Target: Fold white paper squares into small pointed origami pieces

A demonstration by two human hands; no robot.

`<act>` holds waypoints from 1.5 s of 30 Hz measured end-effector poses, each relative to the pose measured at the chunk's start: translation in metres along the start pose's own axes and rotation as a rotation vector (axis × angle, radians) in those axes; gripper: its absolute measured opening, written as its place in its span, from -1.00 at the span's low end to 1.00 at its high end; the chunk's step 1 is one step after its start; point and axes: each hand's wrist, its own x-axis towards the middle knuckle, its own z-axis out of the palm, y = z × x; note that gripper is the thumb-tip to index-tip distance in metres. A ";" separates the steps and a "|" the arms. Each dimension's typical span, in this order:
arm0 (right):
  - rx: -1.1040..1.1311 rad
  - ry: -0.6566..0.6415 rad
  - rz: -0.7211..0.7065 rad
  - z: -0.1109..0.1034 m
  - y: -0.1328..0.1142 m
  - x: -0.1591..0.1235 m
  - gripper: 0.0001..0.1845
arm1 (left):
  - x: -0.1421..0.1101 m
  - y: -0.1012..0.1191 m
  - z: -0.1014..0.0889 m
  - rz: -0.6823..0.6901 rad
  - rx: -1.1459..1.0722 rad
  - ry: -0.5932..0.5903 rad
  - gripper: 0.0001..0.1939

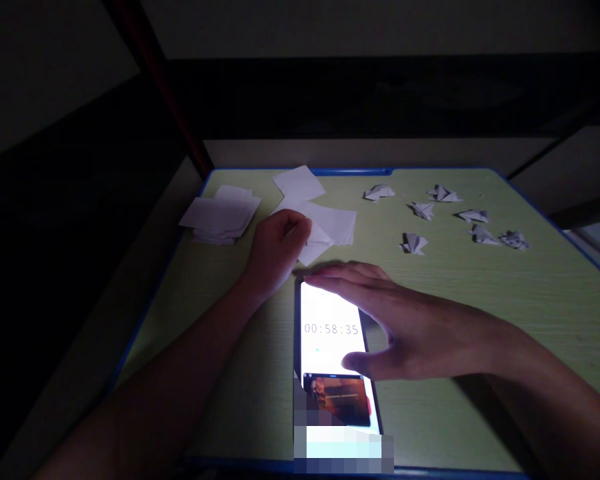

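Observation:
My left hand (280,247) is closed, thumb against the curled fingers, with a piece of white paper (316,252) showing at its fingertips. Exactly how the fingers grip this paper is hidden. Over the phone (331,310) my right hand (380,300) is open, its fingers stretched across the top edge and its thumb apart above the screen. The phone lies lit, with a timer reading 00:58:35 and a small dark orange picture below it. Just beyond my left hand are loose white paper sheets (343,223), partly covered by it.
A stack of white paper (220,213) lies at the back left, and a single sheet (300,182) near the far edge. Several folded paper figures (414,243) are scattered at the back right. The light green table (480,293) has a blue rim. The surroundings are dark.

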 end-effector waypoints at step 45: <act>0.610 0.716 0.295 0.003 0.024 0.019 -0.75 | -0.018 0.024 0.010 -0.040 -0.099 -0.285 -0.80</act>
